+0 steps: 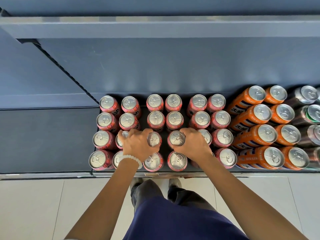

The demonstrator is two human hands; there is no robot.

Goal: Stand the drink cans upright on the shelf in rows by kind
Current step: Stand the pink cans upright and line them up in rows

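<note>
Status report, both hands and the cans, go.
Left hand gripping a pink can, third row. Right hand gripping the pink can beside it. Pink block upright; orange cans right. Nothing blocking.

A: How was the light?
B: Bright, even, from above; soft glare sat on the can lids (156, 118).
A: Any blur?
B: The shelf (52, 139) edges bowed from wide-angle distortion; the far-right cans smeared.

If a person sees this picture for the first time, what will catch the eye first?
First, the pink cans standing upright in rows on the shelf, silver tops up. Next, the left hand and right hand, each gripping pink cans in the third row. Orange cans stand at the right.
</note>
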